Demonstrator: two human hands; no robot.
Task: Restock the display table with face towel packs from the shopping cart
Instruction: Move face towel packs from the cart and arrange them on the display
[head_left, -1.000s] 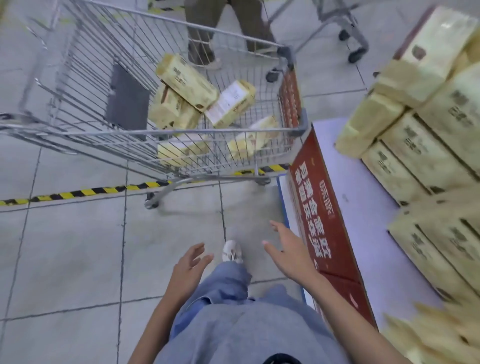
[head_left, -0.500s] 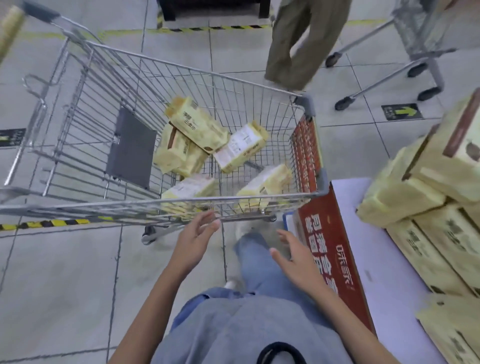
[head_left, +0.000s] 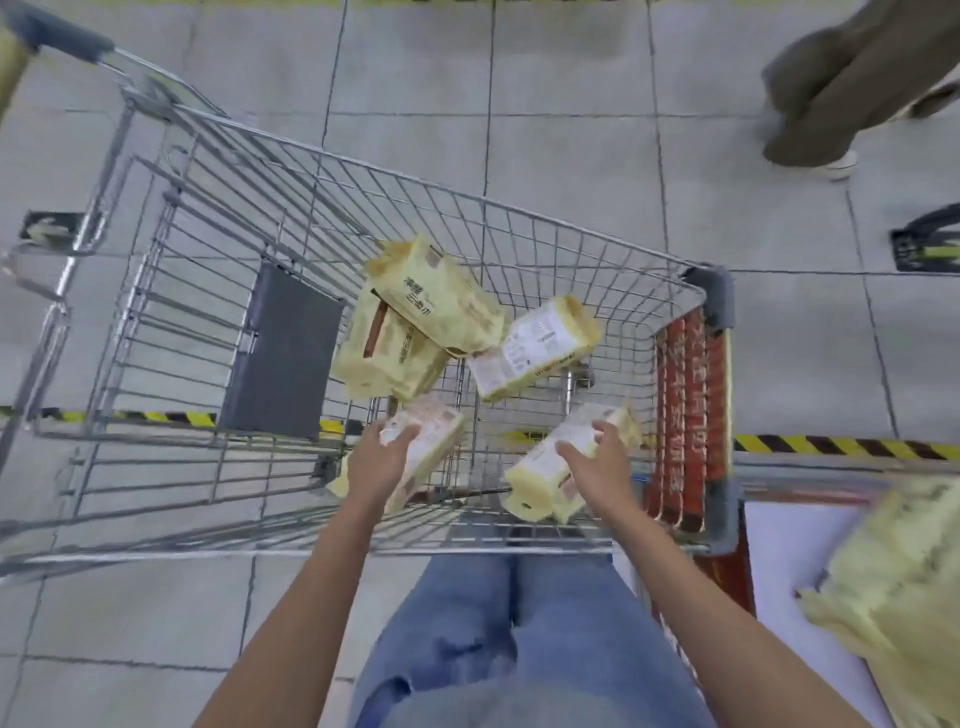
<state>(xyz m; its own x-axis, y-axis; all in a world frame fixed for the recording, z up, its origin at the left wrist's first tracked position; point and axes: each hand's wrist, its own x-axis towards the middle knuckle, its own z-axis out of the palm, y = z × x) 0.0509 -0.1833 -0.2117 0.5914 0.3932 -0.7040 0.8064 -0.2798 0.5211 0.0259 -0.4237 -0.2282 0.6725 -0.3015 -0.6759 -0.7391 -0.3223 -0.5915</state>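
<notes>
pick-up step: deep in silver wire shopping cart, gripping pale yellow plastic-wrapped left face towel pack with left hand, matching right pack with right hand, fingers curled round each; next likely needs lifting both over rim to white-topped display table.

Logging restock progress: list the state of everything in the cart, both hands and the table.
shopping cart: holds five face towel packs.
near-left pack: in cart, gripped by left hand.
near-right pack: in cart, gripped by right hand.
top pack: tilted, resting on lower pack.
label-side pack: loose, untouched.
display table: stocked, packs blurred.
</notes>
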